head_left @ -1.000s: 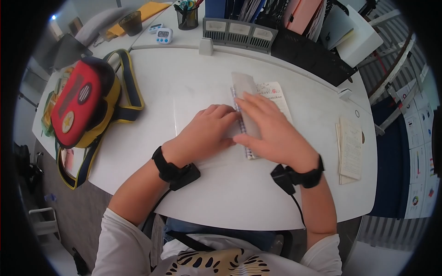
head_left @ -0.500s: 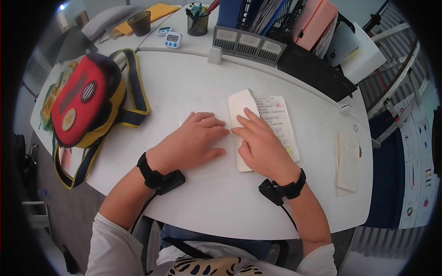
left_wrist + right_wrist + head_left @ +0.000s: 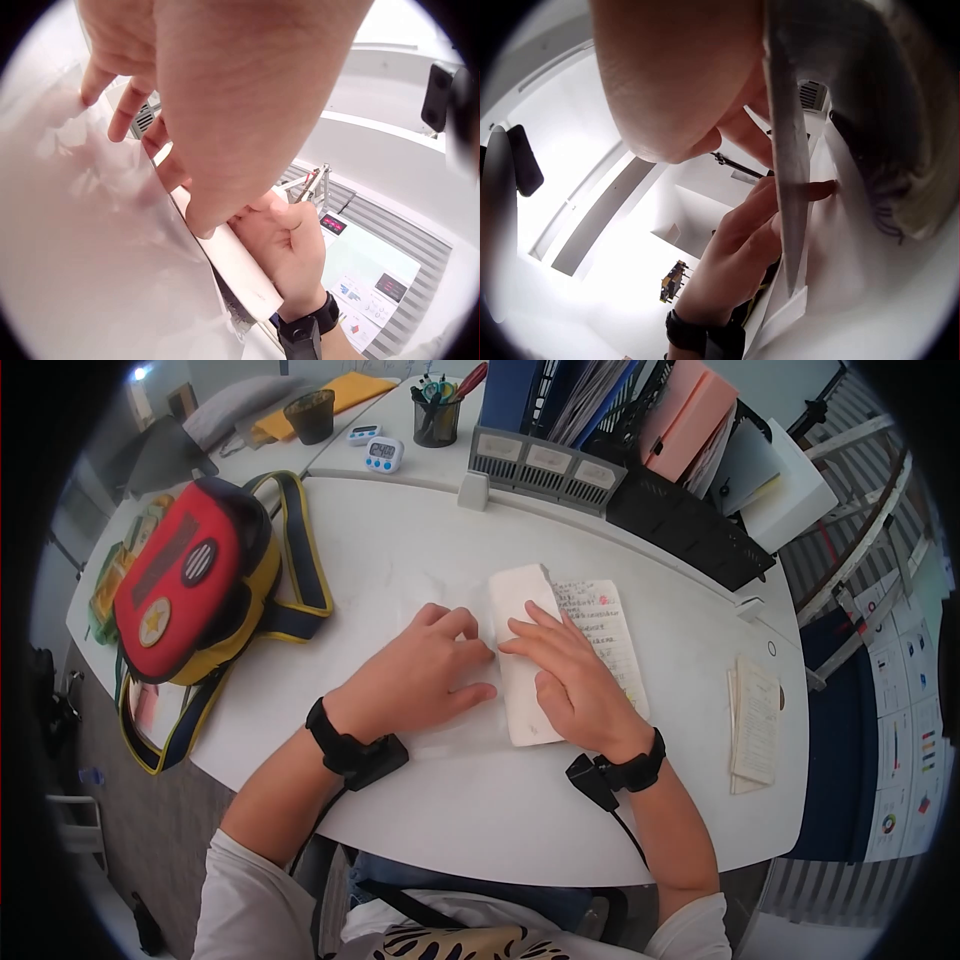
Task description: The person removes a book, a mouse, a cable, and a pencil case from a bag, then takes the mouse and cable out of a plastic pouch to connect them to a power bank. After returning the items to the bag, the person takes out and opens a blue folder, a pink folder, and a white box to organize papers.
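Observation:
A small open notebook lies on the white table, its right page covered in handwriting. A blank cream leaf is folded over toward its left side, standing slightly raised along the middle. My right hand rests on this leaf with fingers spread and relaxed. Just left of the notebook, my left hand has its fingers loosely bent and its thumb held out, fingertips close to the leaf's left edge. Under that hand spreads a clear plastic sheet, glossy and wrinkled in the left wrist view.
At the left lies a red bag with dark, yellow-edged straps. Loose written papers are on the right side. Along the back stand a timer, a pen holder, file racks and a low divider bar.
The leaf, upright between both hands at first, has come down toward the left. The hands have moved apart slightly, and the right hand now lies on it. Lately the left fingers bend a little more.

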Demonstrator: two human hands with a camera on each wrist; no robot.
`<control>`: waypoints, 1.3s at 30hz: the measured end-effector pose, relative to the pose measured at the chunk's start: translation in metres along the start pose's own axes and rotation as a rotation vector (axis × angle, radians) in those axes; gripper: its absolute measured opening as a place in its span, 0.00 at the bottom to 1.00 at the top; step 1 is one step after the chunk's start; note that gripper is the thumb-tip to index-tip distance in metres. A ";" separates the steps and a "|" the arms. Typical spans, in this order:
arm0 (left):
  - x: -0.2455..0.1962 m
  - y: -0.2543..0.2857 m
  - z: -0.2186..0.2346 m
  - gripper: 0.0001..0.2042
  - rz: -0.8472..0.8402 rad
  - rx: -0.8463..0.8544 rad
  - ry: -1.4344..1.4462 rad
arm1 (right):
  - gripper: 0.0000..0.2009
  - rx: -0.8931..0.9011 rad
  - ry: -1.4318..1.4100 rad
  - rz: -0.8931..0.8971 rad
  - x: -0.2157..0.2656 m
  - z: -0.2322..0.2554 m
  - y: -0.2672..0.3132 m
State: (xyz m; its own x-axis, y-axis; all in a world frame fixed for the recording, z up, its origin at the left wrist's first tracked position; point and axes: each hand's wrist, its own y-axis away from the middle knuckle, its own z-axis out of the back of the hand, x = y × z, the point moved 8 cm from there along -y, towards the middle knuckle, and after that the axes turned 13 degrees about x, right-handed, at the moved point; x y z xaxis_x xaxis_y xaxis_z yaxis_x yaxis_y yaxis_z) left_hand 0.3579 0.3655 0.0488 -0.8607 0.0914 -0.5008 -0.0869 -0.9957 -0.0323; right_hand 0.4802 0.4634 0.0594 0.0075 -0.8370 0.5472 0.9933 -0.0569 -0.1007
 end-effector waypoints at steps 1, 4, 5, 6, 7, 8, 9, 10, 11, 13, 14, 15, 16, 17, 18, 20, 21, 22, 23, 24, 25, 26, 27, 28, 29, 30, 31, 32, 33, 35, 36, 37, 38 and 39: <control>0.000 0.000 0.001 0.17 -0.007 -0.011 0.004 | 0.19 -0.026 -0.046 0.023 0.001 0.003 0.000; 0.001 0.001 0.001 0.16 0.002 -0.022 0.010 | 0.19 -0.078 -0.133 0.072 0.004 0.010 0.001; 0.001 0.001 0.001 0.16 0.000 -0.021 0.006 | 0.19 -0.082 -0.133 0.072 0.002 0.011 0.001; 0.001 0.001 0.002 0.16 0.004 -0.022 0.001 | 0.19 -0.061 -0.131 0.082 0.000 0.010 0.002; 0.000 0.001 0.002 0.15 0.008 -0.023 -0.003 | 0.19 -0.040 -0.128 0.091 -0.002 0.008 0.003; -0.001 0.000 0.003 0.15 0.005 -0.021 -0.005 | 0.19 -0.043 -0.128 0.090 -0.005 0.009 0.004; -0.001 0.000 0.003 0.15 0.017 -0.015 -0.001 | 0.21 -0.020 -0.155 0.101 -0.008 0.007 0.004; -0.001 0.000 0.003 0.14 0.029 -0.011 0.003 | 0.24 0.003 -0.181 0.114 -0.009 0.006 0.004; -0.001 0.000 0.003 0.14 0.028 -0.010 0.002 | 0.24 0.002 -0.182 0.114 -0.009 0.007 0.004; -0.002 0.000 0.004 0.13 0.019 -0.013 -0.011 | 0.25 0.018 -0.179 0.115 -0.009 0.008 0.003; -0.002 0.000 0.004 0.13 0.018 -0.012 -0.014 | 0.25 0.015 -0.180 0.116 -0.007 0.008 0.003; -0.002 0.000 0.004 0.14 0.016 -0.021 -0.016 | 0.23 -0.007 -0.179 0.108 -0.006 0.009 0.003; -0.003 0.000 0.004 0.14 0.012 -0.030 -0.019 | 0.21 -0.029 -0.177 0.099 -0.006 0.010 0.003; -0.003 -0.001 0.003 0.14 0.010 -0.030 -0.022 | 0.21 -0.032 -0.176 0.099 -0.006 0.010 0.002; -0.003 0.000 0.003 0.14 0.009 -0.047 0.004 | 0.21 -0.024 -0.158 0.079 -0.008 0.008 0.002; -0.004 0.000 0.004 0.15 0.006 -0.062 0.029 | 0.21 -0.019 -0.141 0.056 -0.010 0.005 0.001; -0.003 0.000 0.003 0.15 0.053 -0.055 0.025 | 0.20 -0.023 -0.137 0.061 -0.009 0.005 0.001; -0.001 -0.001 0.003 0.16 0.101 -0.048 0.020 | 0.20 -0.026 -0.132 0.066 -0.009 0.006 0.001; -0.001 -0.001 0.003 0.16 0.099 -0.048 0.017 | 0.20 -0.029 -0.130 0.067 -0.010 0.005 0.001; 0.001 -0.001 0.003 0.16 0.128 -0.060 0.007 | 0.20 -0.013 -0.145 0.040 -0.014 0.002 0.002; 0.004 -0.001 0.004 0.17 0.156 -0.071 -0.004 | 0.20 0.003 -0.160 0.013 -0.017 -0.001 0.002; 0.005 -0.001 0.003 0.17 0.155 -0.071 -0.007 | 0.20 0.000 -0.159 0.014 -0.017 -0.001 0.002; 0.009 -0.001 0.003 0.17 0.177 -0.084 -0.004 | 0.20 -0.001 -0.145 0.001 -0.017 -0.002 0.002; 0.012 0.000 0.004 0.17 0.199 -0.099 0.000 | 0.20 -0.002 -0.129 -0.011 -0.017 -0.002 0.001; 0.012 -0.001 0.004 0.17 0.198 -0.101 -0.002 | 0.20 -0.003 -0.128 -0.009 -0.015 -0.001 0.001; 0.011 -0.001 0.004 0.17 0.195 -0.106 -0.002 | 0.19 0.005 -0.131 -0.023 -0.015 -0.002 0.000; 0.011 -0.001 0.004 0.18 0.192 -0.111 -0.001 | 0.19 0.012 -0.135 -0.038 -0.014 -0.002 -0.002; 0.010 -0.001 0.004 0.18 0.191 -0.112 -0.003 | 0.19 0.011 -0.134 -0.037 -0.013 -0.002 -0.004; 0.010 -0.001 0.004 0.18 0.189 -0.113 0.002 | 0.19 0.055 -0.096 -0.067 -0.012 -0.006 -0.007; 0.009 -0.002 0.005 0.18 0.185 -0.116 0.002 | 0.19 0.096 -0.057 -0.097 -0.008 -0.010 -0.014; 0.010 -0.003 0.005 0.18 0.188 -0.108 0.001 | 0.17 0.077 0.006 -0.082 -0.002 -0.010 -0.017; 0.010 -0.003 0.004 0.18 0.191 -0.100 0.001 | 0.16 0.058 0.068 -0.068 0.003 -0.010 -0.019; 0.011 -0.003 0.003 0.18 0.187 -0.099 -0.002 | 0.16 0.054 0.069 -0.069 0.004 -0.011 -0.022; 0.011 -0.003 0.003 0.17 0.160 -0.115 -0.011 | 0.17 0.078 0.066 -0.076 0.004 -0.013 -0.024</control>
State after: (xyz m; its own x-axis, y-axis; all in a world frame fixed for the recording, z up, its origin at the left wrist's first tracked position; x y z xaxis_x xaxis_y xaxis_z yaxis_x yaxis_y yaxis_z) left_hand 0.3470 0.3694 0.0462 -0.8642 -0.0690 -0.4984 0.1090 -0.9927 -0.0515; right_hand 0.4545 0.4544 0.0531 -0.0727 -0.8662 0.4944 0.9967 -0.0806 0.0054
